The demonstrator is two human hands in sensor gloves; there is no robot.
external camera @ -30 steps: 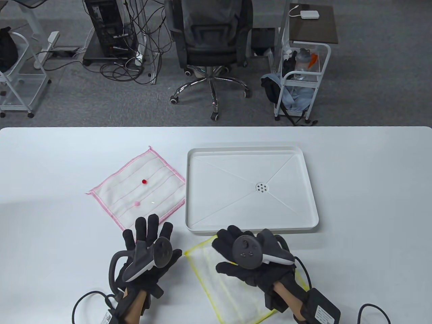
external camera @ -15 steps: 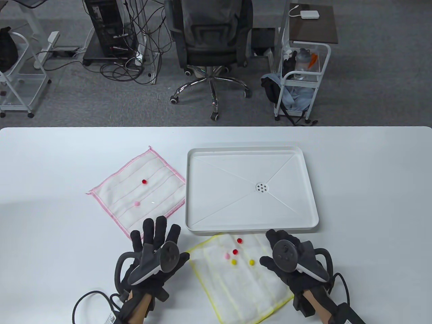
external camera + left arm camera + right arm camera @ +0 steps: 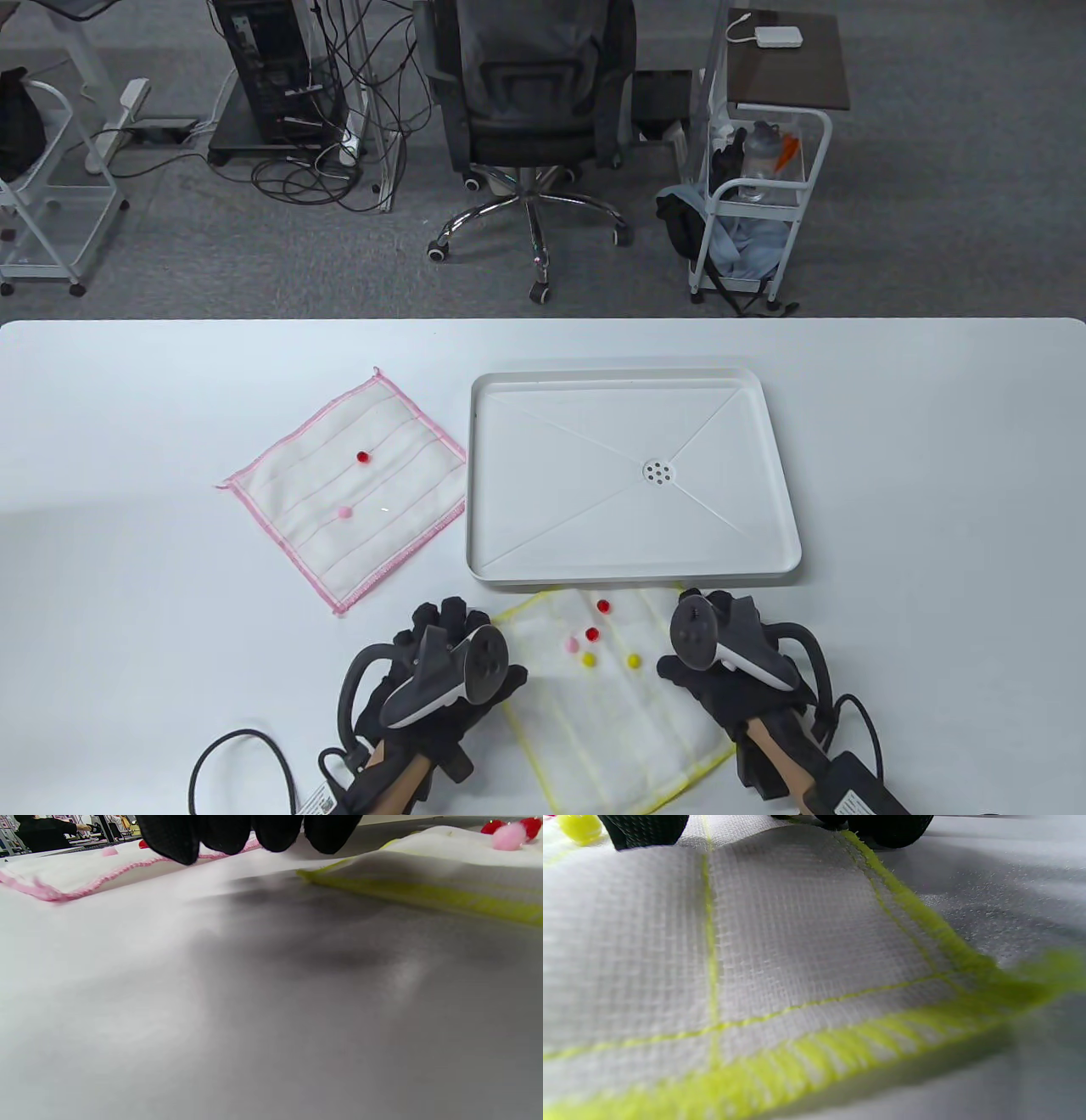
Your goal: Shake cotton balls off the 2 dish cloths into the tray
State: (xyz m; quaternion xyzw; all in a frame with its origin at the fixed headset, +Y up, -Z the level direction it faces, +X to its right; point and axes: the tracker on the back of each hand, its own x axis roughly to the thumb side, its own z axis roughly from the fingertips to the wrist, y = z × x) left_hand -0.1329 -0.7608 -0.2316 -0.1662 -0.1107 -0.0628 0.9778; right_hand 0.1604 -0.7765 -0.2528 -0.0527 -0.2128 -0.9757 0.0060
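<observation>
A yellow-edged dish cloth [image 3: 619, 713] lies flat at the table's front, just before the white tray [image 3: 780, 475]. It carries several small balls: two red [image 3: 603, 605], one pink [image 3: 568, 646], two yellow [image 3: 632, 659]. My left hand [image 3: 445, 632] sits curled at the cloth's left corner. In the left wrist view its fingertips [image 3: 220, 832] hang over bare table beside the yellow edge [image 3: 424, 895]; the thumb is hidden. My right hand [image 3: 691, 628] pinches the cloth's right edge [image 3: 903, 912], with the thumb [image 3: 645, 830] on the fabric. A pink-edged cloth [image 3: 399, 475] lies left of the tray with a red ball [image 3: 362, 457] and a pink ball [image 3: 344, 512].
The tray's bottom has a small drain [image 3: 657, 473] at its middle and holds nothing. Beyond the table's far edge stand an office chair [image 3: 530, 102] and a white cart [image 3: 755, 204]. Glove cables [image 3: 229, 747] trail off the front edge.
Both hands have closed in on the yellow-edged cloth. The left moved right and back to its left corner with fingers curling; the right shifted slightly left onto its right edge. Cloths and balls have not moved.
</observation>
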